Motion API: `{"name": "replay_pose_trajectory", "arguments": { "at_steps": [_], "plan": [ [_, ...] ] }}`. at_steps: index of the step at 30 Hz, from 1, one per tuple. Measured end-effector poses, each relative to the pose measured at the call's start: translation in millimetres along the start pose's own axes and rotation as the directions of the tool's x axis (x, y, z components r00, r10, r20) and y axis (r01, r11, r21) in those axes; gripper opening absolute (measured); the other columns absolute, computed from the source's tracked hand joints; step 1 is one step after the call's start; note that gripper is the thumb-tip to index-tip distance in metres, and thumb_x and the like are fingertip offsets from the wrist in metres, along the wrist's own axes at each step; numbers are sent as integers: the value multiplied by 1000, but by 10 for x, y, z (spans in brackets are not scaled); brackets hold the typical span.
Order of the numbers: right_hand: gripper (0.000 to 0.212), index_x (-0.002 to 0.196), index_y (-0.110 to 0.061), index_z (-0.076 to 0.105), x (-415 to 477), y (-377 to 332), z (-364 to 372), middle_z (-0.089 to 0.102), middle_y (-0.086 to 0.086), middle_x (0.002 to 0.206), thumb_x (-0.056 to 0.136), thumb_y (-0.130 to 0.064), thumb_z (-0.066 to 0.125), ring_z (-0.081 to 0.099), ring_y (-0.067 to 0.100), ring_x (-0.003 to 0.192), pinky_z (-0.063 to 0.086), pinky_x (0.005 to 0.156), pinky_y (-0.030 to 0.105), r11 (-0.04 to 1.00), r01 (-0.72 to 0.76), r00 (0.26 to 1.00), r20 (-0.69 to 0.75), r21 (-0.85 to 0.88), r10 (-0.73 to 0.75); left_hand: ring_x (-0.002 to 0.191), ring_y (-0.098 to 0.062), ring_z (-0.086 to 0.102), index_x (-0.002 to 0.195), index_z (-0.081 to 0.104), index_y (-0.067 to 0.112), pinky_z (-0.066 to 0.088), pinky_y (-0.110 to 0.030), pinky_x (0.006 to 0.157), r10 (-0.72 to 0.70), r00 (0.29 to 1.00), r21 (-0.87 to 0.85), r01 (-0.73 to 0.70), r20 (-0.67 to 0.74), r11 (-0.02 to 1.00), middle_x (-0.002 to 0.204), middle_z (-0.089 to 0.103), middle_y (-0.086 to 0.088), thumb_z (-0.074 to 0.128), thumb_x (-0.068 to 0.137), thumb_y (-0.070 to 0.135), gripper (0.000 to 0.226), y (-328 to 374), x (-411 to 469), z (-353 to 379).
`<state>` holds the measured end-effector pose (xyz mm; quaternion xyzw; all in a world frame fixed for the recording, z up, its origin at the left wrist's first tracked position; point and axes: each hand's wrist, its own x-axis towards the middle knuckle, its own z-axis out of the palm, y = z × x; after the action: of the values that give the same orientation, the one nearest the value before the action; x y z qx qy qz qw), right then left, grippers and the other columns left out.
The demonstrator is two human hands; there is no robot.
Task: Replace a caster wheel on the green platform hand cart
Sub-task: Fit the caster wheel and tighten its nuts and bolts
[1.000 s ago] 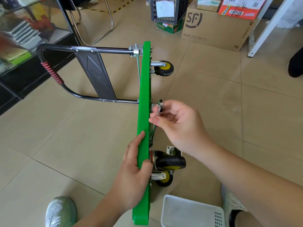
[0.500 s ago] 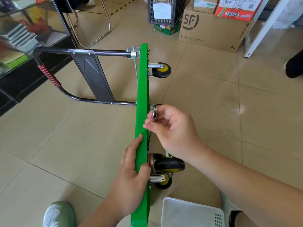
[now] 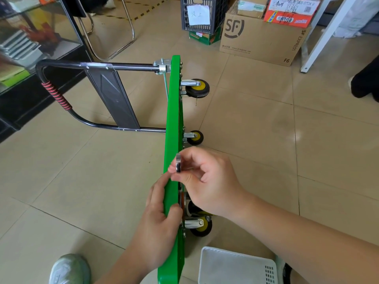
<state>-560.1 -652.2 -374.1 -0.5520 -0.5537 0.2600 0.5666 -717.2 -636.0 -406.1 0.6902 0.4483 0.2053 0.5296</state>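
Observation:
The green platform cart (image 3: 171, 124) stands on its edge on the tiled floor, with its black folding handle (image 3: 51, 93) out to the left. Black and yellow caster wheels stick out to the right: one far (image 3: 198, 88), one middle (image 3: 195, 137), one near (image 3: 202, 227). My left hand (image 3: 159, 226) grips the upper edge of the deck near me. My right hand (image 3: 205, 179) pinches a small metal wrench (image 3: 178, 163) against the deck's underside, just above a larger black caster that my wrist mostly hides.
A white plastic basket (image 3: 235, 267) sits on the floor at the bottom right. My grey shoe (image 3: 68, 269) is at the bottom left. Cardboard boxes (image 3: 262, 37), a dark crate (image 3: 202, 14), a chair frame and a glass cabinet (image 3: 30, 42) stand further back.
My right hand has slid with the wrench toward me along the deck's underside, which uncovers the middle caster. My left hand keeps its grip on the deck.

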Motion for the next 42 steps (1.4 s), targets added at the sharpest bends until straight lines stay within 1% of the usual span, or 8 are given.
{"name": "replay_pose_trajectory", "arguments": {
  "at_steps": [5,10,15,17,20,25,31,42],
  "plan": [
    [12,96,0,70,-96,29,10,72,10,94,85,-3,71,74,18,86,62,79,35,999,18,1000,4,-29,-18,126,10,46,137,32,62,37,0,90,-5,1000,25,5,-11,1000,138,48,25,49,96,7,71,10,4,-4],
    [13,94,-1,72,-52,25,4,74,9,92,82,-7,73,74,21,86,62,80,39,999,-42,999,23,8,42,117,-5,56,137,30,64,45,-21,92,-34,999,6,34,8,999,135,50,16,49,96,13,69,16,-11,-4],
    [21,89,-20,71,39,-7,9,76,2,89,81,-2,75,74,17,86,61,85,35,988,-146,989,-2,48,146,101,3,60,130,29,69,45,-6,76,-38,999,-16,38,18,999,132,48,23,51,97,9,72,80,-38,-18],
    [26,85,-28,68,121,-27,13,76,-1,88,81,-3,76,74,15,85,60,86,35,981,-192,981,-25,33,193,111,6,57,135,28,67,45,-6,85,-31,999,-15,31,11,999,138,45,26,52,96,10,73,84,-45,-12],
    [25,82,-29,67,268,-10,23,75,-3,85,83,-6,76,73,16,83,59,86,40,964,-266,962,-63,-24,264,130,-2,51,139,29,65,43,-25,109,-38,999,-12,38,3,999,145,39,29,53,94,13,73,74,-48,-6],
    [24,77,-27,65,486,20,73,72,0,76,88,-6,70,75,20,73,61,77,41,921,-389,918,-90,-8,387,122,3,54,139,29,64,44,-17,101,-53,999,-15,53,6,998,143,37,35,55,95,11,74,87,-52,-31],
    [21,82,-23,66,621,53,120,68,-4,74,92,-6,66,76,18,69,62,77,47,845,-534,840,-96,34,535,124,-8,57,143,29,63,44,-27,108,-62,998,-26,63,25,998,145,37,31,56,93,14,75,58,-58,-42],
    [14,81,-27,69,677,52,83,67,-11,71,89,-15,71,62,1,65,42,59,13,841,-527,846,-168,-120,506,126,-19,58,138,25,72,48,-42,109,-49,997,-73,53,51,996,148,36,24,55,96,15,78,28,-54,-26]
  ]
}}
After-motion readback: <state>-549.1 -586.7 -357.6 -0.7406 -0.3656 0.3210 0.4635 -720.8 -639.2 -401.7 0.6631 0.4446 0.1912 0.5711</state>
